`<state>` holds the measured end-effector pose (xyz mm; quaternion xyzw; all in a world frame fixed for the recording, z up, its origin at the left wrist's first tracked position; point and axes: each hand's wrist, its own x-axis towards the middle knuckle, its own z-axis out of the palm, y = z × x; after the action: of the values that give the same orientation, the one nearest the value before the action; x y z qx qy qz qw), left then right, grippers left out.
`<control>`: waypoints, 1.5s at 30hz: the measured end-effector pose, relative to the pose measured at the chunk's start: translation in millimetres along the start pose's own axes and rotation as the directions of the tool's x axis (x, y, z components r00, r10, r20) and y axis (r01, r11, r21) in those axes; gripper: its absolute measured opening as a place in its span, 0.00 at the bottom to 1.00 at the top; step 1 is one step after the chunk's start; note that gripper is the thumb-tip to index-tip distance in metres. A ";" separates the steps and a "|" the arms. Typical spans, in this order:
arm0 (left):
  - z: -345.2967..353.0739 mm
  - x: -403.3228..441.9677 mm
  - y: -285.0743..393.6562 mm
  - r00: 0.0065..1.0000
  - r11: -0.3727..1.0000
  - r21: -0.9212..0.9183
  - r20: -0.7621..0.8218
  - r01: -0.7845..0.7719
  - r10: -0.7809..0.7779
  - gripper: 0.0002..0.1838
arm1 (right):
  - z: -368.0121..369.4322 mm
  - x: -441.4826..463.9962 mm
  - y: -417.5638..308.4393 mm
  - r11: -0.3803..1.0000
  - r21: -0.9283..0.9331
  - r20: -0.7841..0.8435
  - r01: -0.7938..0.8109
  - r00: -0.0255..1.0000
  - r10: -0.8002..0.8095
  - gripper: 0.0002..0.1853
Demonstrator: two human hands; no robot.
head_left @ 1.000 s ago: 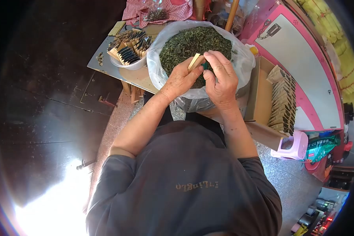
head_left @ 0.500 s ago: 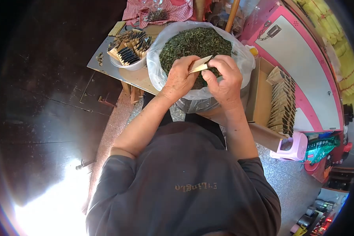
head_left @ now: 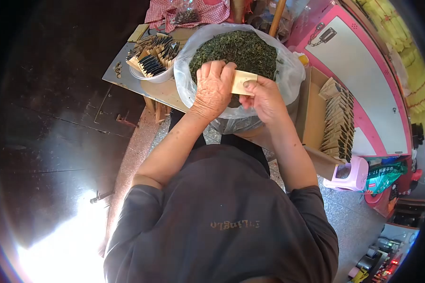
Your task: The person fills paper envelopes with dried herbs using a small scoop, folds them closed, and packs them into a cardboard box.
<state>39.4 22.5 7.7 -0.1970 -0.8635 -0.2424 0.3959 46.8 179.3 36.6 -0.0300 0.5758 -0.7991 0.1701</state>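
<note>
A small tan paper packet [head_left: 241,80] lies flat between my hands, above a heap of dried green leaves [head_left: 236,45]. The leaves fill an open clear plastic bag [head_left: 183,82]. My left hand [head_left: 212,89] is closed over the packet's left end, back of the hand up, hiding that edge. My right hand [head_left: 267,100] pinches the right end, thumb on top and fingers below. To the left, a white bowl [head_left: 158,79] holds many similar tan packets with dark edges [head_left: 152,65].
At my right stands an open cardboard box [head_left: 315,111] with a row of packets [head_left: 339,120]. Behind it is a pink and white cabinet [head_left: 363,61]. A pink plastic stool [head_left: 349,174] is by the box. A checkered cloth [head_left: 163,13] lies at the back of the table [head_left: 127,80].
The packet has turned from an edge-on, open-mouthed tilt to lying flat, face up. My left hand has rolled over its left end; my right thumb has moved onto its face.
</note>
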 end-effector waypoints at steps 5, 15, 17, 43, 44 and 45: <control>-14.3 9.2 -1.3 0.997 0.974 -0.221 0.071 0.057 -0.042 0.26 | -9.9 10.4 -6.4 0.323 -0.756 0.260 0.569 0.714 -0.650 0.07; -15.4 30.1 -16.5 0.778 0.654 -0.647 0.612 0.391 0.141 0.16 | -12.8 -4.5 -36.4 -0.392 -0.604 0.785 0.694 0.432 -0.445 0.06; -6.8 27.0 -18.3 0.832 0.744 -0.594 0.547 0.306 0.095 0.17 | -8.6 -8.6 -37.8 -0.381 -0.637 0.767 0.670 0.499 -0.404 0.09; -6.8 14.0 -42.7 0.747 0.528 -0.678 0.654 0.511 0.117 0.29 | 15.1 3.2 -38.1 -0.315 -0.776 0.610 0.547 0.779 -0.148 0.21; -10.4 15.4 -41.2 0.705 0.526 -0.635 0.703 0.566 0.091 0.33 | 16.9 2.2 -38.7 -0.315 -0.778 0.606 0.544 0.781 -0.150 0.21; -12.3 17.4 -40.7 0.663 0.524 -0.591 0.746 0.614 0.065 0.37 | 19.3 2.1 -41.5 -0.335 -0.776 0.597 0.534 0.793 -0.119 0.21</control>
<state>14.3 -14.7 17.6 -0.2763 -0.7529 -0.5805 -0.1408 39.7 172.6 81.4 -0.4233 0.9007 -0.0537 -0.0819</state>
